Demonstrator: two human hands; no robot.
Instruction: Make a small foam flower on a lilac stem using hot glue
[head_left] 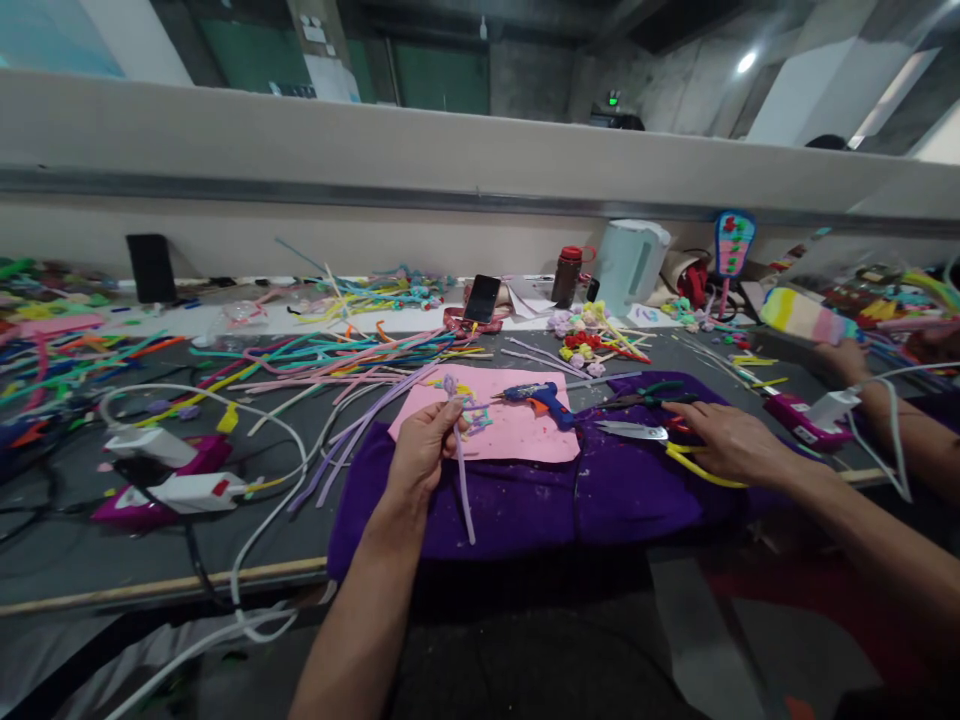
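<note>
My left hand [427,440] pinches a lavender pipe cleaner [466,500] whose upper end is curled into a small flower-like shape; a straight end hangs down below the fingers. My right hand [727,435] is at the handles of a pair of scissors [634,431] with red and yellow grips, fingers closed over the red one; the blades point left over the purple cloth [495,520]. Just behind the scissors lie pliers [652,394] with dark green handles. Between my hands a blue glue gun [546,397] rests on a pink sheet [525,440] dotted with glue bits.
Loose pipe cleaners [360,360] spread across the table's left and middle. Power strips [172,495] with white cables sit at left. A phone [482,298], brown bottle [568,275] and pale kettle [630,265] stand behind. At right, another person's hand [844,362] holds a striped pastel piece [802,318].
</note>
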